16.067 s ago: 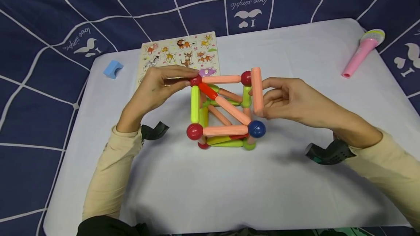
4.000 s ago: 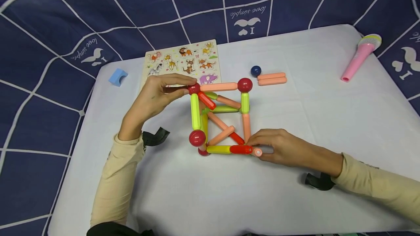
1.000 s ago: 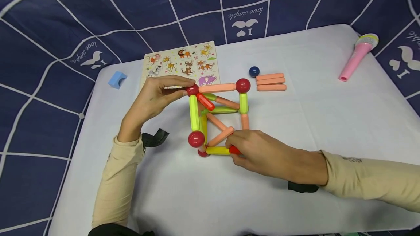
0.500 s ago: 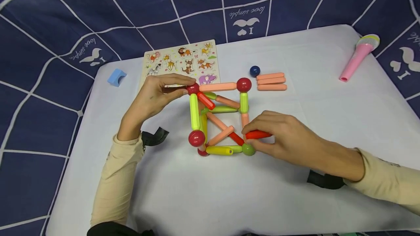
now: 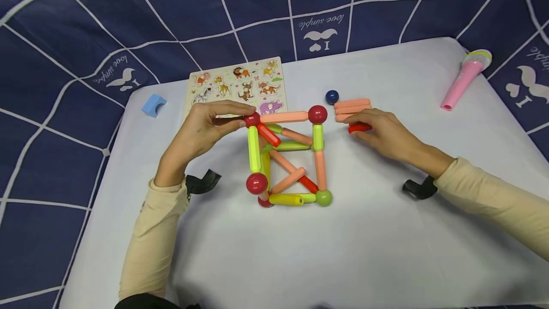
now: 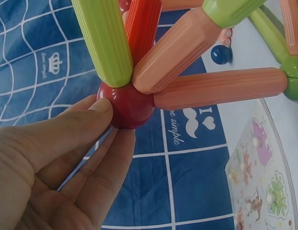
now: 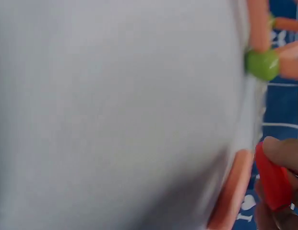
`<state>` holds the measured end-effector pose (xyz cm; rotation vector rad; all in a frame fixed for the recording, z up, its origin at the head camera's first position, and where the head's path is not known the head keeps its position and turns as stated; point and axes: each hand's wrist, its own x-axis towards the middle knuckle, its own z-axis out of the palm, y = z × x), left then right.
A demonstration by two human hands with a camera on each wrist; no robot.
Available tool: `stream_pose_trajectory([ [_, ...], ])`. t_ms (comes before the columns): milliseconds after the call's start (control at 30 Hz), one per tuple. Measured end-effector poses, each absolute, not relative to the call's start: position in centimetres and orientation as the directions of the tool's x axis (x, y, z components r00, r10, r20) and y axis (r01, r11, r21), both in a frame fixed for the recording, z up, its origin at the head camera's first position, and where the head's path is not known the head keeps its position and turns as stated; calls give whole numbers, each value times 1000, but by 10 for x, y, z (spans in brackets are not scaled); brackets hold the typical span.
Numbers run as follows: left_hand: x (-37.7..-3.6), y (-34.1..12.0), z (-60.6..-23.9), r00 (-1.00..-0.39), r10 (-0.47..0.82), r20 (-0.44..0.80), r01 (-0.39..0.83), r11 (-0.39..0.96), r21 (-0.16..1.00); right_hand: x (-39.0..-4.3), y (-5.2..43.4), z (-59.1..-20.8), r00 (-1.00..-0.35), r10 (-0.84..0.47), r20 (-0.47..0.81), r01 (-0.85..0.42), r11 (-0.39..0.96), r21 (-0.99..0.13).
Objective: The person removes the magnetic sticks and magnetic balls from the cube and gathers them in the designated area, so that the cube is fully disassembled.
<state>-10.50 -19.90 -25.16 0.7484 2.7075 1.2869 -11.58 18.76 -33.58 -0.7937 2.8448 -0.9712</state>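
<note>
Fingers (image 5: 233, 117) of the left hand (image 5: 197, 130) pinch the frame's (image 5: 285, 156) top ball (image 6: 127, 105); right hand (image 5: 381, 130) grips a light, stiff red rod (image 5: 359, 128) at 2 o'clock. Looks magnetic, so hold mid-rod.

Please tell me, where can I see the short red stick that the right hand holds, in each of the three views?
Head: red stick right of centre, under the right hand.
Left wrist: not in view.
Right wrist: red stick at the lower right, in the fingers.
Shared landmark: green ball.
</note>
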Motion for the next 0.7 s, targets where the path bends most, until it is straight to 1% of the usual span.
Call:
stream_pose_trajectory([
  [67, -105, -199, -252, -882, 446, 154, 401, 537, 742, -125, 188, -344, -866, -483, 130, -470, 697, -542],
  [167, -105, -199, -253, -882, 445, 154, 402, 540, 740, -134, 187, -352, -853, -499, 151, -508, 732, -454],
  [333, -106, -199, -251, -880, 449, 155, 406, 542, 736, -139, 185, -356, -824, -538, 179, -565, 752, -340],
  [433, -105, -199, -250, -882, 447, 150, 402, 546, 735, -138, 185, -356, -817, -535, 215, -576, 757, -308],
  [533, -105, -199, -250, -883, 446, 148, 400, 548, 735, -137, 186, -356, -830, -506, 233, -556, 774, -302],
  [600, -105, -198, -250, -883, 445, 147, 399, 549, 735, -137, 188, -356, -845, -485, 224, -534, 789, -305],
  [700, -105, -198, -251, -884, 445, 144, 396, 549, 736, -137, 189, -357, -866, -467, 177, -499, 803, -325],
])
